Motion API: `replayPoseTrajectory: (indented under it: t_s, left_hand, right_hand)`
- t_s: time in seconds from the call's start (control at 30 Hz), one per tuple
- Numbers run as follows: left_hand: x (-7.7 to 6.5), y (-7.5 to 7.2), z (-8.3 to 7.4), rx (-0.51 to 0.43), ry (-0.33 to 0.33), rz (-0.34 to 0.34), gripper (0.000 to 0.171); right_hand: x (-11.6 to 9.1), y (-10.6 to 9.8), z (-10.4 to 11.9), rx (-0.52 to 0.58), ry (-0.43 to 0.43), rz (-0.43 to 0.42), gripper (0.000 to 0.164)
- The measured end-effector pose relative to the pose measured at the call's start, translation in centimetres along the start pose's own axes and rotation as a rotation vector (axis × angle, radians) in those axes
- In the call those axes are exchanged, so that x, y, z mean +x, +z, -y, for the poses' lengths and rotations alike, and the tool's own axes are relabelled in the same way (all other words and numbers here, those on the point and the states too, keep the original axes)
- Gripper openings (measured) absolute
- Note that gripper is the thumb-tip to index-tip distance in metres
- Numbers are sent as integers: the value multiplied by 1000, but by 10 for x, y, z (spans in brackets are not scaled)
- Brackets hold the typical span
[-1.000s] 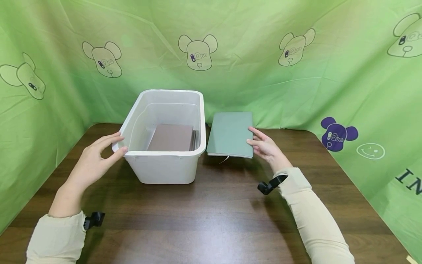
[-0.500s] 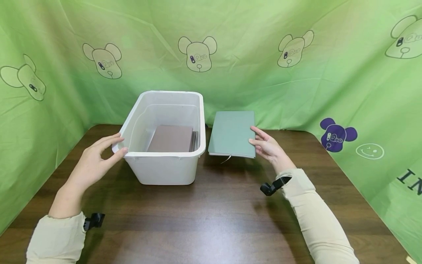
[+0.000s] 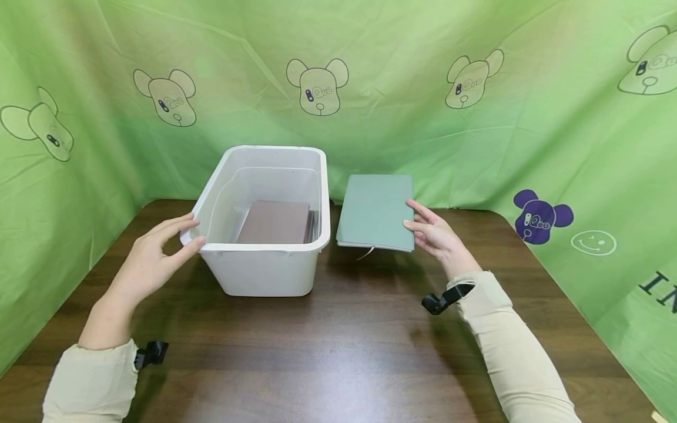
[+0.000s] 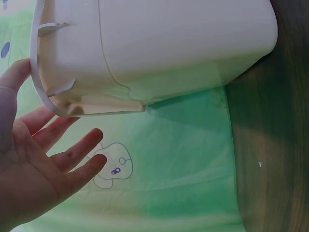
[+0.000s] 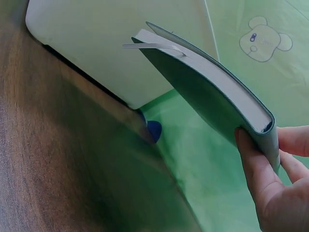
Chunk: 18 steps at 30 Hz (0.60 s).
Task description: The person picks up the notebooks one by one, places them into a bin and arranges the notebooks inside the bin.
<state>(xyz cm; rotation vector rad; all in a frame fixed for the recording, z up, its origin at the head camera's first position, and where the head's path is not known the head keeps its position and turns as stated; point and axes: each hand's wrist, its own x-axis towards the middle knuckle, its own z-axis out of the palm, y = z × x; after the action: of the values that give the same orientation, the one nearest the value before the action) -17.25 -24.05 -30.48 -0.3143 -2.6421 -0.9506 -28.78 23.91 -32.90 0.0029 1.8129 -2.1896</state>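
Note:
My right hand (image 3: 436, 238) grips a green hardcover notebook (image 3: 376, 211) by its spine edge. In the right wrist view the notebook (image 5: 203, 82) is tilted above the table, its page block showing and a white ribbon bookmark (image 5: 154, 46) hanging out. Left of it stands a white plastic bin (image 3: 267, 270), where my left hand (image 3: 150, 255) holds the near left corner of the rim between thumb and fingers. Seen from the left wrist, two fingers (image 4: 79, 152) stick out free of the rim. Inside the bin lies a brownish book (image 3: 275, 220) with other book edges beside it.
A dark wooden table (image 3: 317, 358) carries the bin. Green cloth (image 3: 386, 141) printed with bear heads hangs behind it and at both sides. The notebook is just right of the bin's right wall.
My right hand has moved slightly right and up in the head view, bringing the notebook with it, farther from the bin. The left hand and the bin stay in place.

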Motion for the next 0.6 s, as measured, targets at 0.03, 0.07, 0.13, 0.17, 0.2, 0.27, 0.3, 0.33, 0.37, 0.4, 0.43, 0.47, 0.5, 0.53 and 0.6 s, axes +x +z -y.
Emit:
replayPoseTrajectory:
  t_s: [0.03,0.07,0.13,0.17,0.2,0.27,0.3,0.33,0.37,0.4,0.43,0.47,0.5,0.53,0.6]
  left_hand:
    - [0,0,0,1,-1,0,48]
    - [0,0,0,1,-1,0,48]
    - [0,0,1,3,0,0,48]
    - [0,0,1,3,0,0,48]
    - [0,0,1,4,1,0,48]
    - [0,0,2,2,0,1,48]
    - [0,0,2,2,-1,2,48]
    - [0,0,2,3,-2,2,48]
    - [0,0,2,2,-3,3,48]
    - [0,0,2,3,-3,3,48]
    - [0,0,2,3,-4,2,48]
    - [0,0,2,4,-3,1,48]
    - [0,0,2,4,-2,1,48]
    - [0,0,2,4,-2,0,48]
    - [0,0,2,3,-2,0,48]
  right_hand:
    - [0,0,0,2,-3,5,70]
    - [-1,0,1,5,-5,8,70]
    - [-2,0,2,10,-8,8,70]
    - [-2,0,2,11,-7,5,70]
    - [-2,0,2,11,-6,4,70]
    - [-3,0,3,17,-5,-1,70]
    - [-4,0,4,16,-6,-5,70]
    - [-4,0,4,13,-8,-7,70]
    - [-5,0,5,10,-11,-7,70]
    - [-5,0,5,8,-14,-6,70]
    - [-6,0,6,9,-17,-4,70]
    - [-6,0,6,9,-21,-1,70]
    - [-6,0,7,4,-21,-3,70]
    - [-7,1,7,6,-22,-2,70]
    - [-7,1,8,8,-24,3,70]
